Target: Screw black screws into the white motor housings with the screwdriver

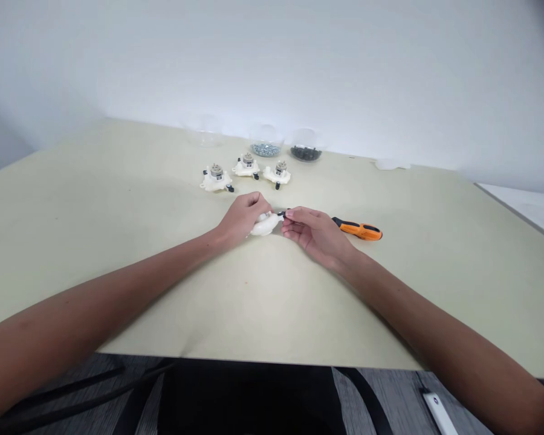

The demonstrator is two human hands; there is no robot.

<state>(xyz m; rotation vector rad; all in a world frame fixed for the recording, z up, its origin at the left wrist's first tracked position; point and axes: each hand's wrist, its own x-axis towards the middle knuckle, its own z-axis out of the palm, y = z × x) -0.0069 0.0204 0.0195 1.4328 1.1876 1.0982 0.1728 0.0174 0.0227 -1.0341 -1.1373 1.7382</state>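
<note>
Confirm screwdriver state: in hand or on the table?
On the table, not held: the orange-handled screwdriver lies flat, its handle clear of the right hand, which pinches a small black part.

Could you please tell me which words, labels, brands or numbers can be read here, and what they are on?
No text can be read: any markings on the orange handle of the screwdriver and the metal cylinders on the white housings are too small or blurred to make out.
</note>
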